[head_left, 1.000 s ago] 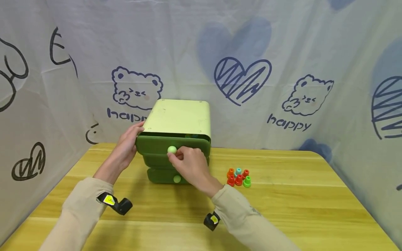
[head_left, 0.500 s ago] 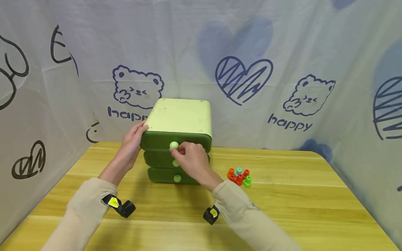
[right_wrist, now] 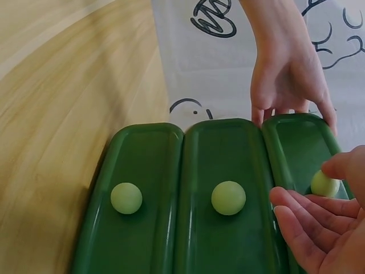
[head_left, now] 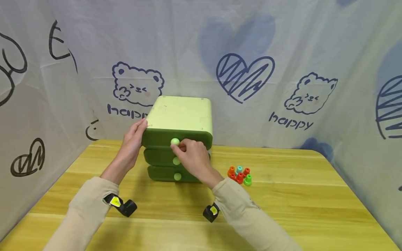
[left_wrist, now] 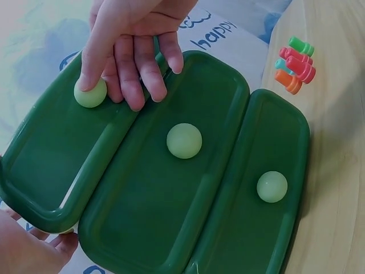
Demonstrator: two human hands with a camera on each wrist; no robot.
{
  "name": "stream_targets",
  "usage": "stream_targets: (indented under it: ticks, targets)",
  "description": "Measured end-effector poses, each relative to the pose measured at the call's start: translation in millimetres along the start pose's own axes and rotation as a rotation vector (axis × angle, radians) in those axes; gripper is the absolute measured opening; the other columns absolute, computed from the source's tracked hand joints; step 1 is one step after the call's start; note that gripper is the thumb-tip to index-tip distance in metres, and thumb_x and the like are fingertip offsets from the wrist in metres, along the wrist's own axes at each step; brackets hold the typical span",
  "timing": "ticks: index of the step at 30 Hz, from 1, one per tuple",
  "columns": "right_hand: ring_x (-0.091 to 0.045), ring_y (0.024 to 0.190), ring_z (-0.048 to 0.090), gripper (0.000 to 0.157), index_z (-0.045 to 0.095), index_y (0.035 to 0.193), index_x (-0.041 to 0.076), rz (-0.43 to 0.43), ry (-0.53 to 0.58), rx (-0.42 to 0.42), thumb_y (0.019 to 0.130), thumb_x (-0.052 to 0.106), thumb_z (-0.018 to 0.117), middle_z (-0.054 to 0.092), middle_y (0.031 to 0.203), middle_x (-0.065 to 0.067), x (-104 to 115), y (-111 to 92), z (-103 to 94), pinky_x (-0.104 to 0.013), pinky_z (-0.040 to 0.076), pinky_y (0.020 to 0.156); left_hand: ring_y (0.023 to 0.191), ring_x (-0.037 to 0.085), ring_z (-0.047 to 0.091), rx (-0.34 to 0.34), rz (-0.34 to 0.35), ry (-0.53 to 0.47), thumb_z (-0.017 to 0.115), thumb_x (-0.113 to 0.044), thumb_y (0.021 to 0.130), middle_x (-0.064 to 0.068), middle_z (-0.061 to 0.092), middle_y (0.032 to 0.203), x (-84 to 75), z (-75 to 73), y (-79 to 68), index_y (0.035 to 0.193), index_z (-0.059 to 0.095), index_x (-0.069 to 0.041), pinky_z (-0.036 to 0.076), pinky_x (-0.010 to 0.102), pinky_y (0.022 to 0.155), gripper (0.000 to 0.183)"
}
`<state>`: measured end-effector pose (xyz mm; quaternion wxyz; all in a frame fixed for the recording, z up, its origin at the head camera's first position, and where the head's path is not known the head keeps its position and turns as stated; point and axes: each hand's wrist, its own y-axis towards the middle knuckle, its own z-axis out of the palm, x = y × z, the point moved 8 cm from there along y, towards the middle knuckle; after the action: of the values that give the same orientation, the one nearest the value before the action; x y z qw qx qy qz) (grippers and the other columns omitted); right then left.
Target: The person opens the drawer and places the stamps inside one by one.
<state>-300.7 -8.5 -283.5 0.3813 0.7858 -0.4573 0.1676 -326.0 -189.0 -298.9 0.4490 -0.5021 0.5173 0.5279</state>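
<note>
A small drawer cabinet [head_left: 179, 113] with a pale yellow-green top and three dark green drawer fronts stands on the table. Each drawer has a round pale green knob. My right hand [head_left: 194, 158] pinches the top drawer's knob [head_left: 175, 142] between thumb and forefinger; its other fingers hang beside the front in the left wrist view. The top drawer [head_left: 158, 137] sits flush under the cabinet's top. My left hand [head_left: 130, 143] rests against the cabinet's left side, its fingers reaching back along the wall. In the right wrist view those fingertips are hidden behind the top drawer's edge.
A cluster of several small plastic pegs [head_left: 239, 176], red, orange, light blue and green, stands right of the cabinet on the wooden table [head_left: 298, 202]. Behind hangs a white cloth [head_left: 188, 42] with drawn hearts and bears.
The top drawer has slid back in, and the dark gap under the cabinet's top has closed. My right hand moved inward with the knob; my left hand stays at the side.
</note>
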Motion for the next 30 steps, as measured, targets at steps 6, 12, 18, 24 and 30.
stream_targets:
  ticks: [6,12,18,24,30]
  targets:
    - [-0.008,0.06,0.059,0.028,0.072,0.092,0.003,0.003,-0.039,-0.01,0.096,0.029,0.062,0.07,0.076,-0.002,-6.9,-8.1,4.4,-0.022,0.048,0.056,0.137,0.027,0.029,-0.017,-0.004,0.018,0.044,-0.047,0.1,0.011,0.021,0.157,1.2,-1.8,1.8,0.155,0.019,-0.01,0.024,0.041,0.113,0.071]
    - [-0.005,0.039,0.034,0.046,0.062,0.057,0.01,0.068,-0.054,0.033,0.097,0.032,0.058,0.042,0.043,0.008,-30.7,-20.4,23.1,-0.02,0.028,0.04,0.137,0.027,0.03,-0.024,0.011,0.03,0.044,-0.047,0.1,0.012,0.022,0.156,2.9,-2.5,2.5,0.154,0.02,-0.01,0.025,0.042,0.113,0.07]
    - [-0.017,0.044,0.056,0.058,0.065,0.057,0.003,0.238,0.118,0.127,0.097,0.044,0.055,0.06,0.049,-0.001,-53.3,-27.1,46.0,-0.023,0.032,0.038,0.139,0.027,0.026,-0.025,0.032,0.026,0.044,-0.049,0.1,0.011,0.021,0.157,5.2,-3.2,2.0,0.154,0.021,-0.011,0.023,0.041,0.114,0.07]
    - [-0.031,0.054,0.064,0.052,0.068,0.061,-0.001,0.249,0.266,0.078,0.096,0.036,0.059,0.065,0.057,-0.012,-54.0,-26.3,51.1,-0.02,0.03,0.036,0.138,0.028,0.028,-0.019,0.041,0.022,0.044,-0.05,0.099,0.013,0.024,0.155,4.6,-5.6,2.8,0.154,0.022,-0.011,0.024,0.042,0.114,0.071]
    - [-0.02,0.049,0.062,0.048,0.07,0.06,0.002,0.242,0.268,0.016,0.095,0.034,0.061,0.066,0.057,-0.009,-53.8,-28.6,49.4,-0.021,0.027,0.035,0.133,0.028,0.034,-0.029,0.031,0.012,0.048,-0.049,0.098,0.015,0.029,0.151,4.2,-7.1,4.1,0.153,0.025,-0.01,0.028,0.042,0.112,0.072]
